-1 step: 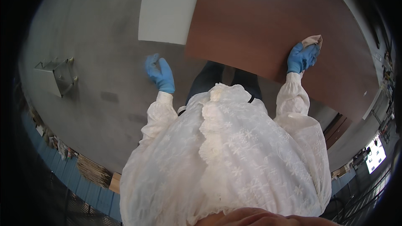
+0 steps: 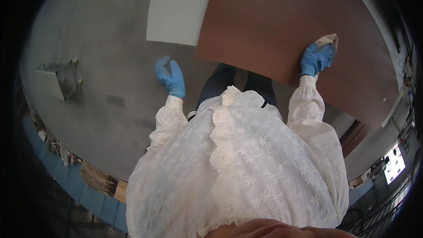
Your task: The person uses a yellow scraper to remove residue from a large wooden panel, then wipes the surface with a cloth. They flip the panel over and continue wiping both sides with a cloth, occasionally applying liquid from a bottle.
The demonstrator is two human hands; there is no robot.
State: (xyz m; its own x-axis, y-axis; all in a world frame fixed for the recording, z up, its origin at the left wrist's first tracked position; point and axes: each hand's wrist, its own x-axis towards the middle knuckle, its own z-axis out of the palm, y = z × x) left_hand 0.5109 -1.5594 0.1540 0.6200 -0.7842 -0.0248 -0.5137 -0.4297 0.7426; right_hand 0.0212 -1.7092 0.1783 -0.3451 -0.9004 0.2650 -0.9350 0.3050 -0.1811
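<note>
left hand (image 2: 171, 78): gloved, fingers loosely spread, arm bent | right hand (image 2: 316, 58): gloved, grip closed, arm extended

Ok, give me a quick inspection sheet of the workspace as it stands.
Surface: large brown panel, smooth, beside a white panel.
Job's things: beige cloth on the brown panel.
Clutter: grey metal bracket on the concrete floor; stacked cardboard at lower left.
Hands: right hand, blue-gloved, grips the cloth; left hand, blue-gloved, open in the air.
Cables: nothing seen.
Surroundings: bright screen at far right.
</note>
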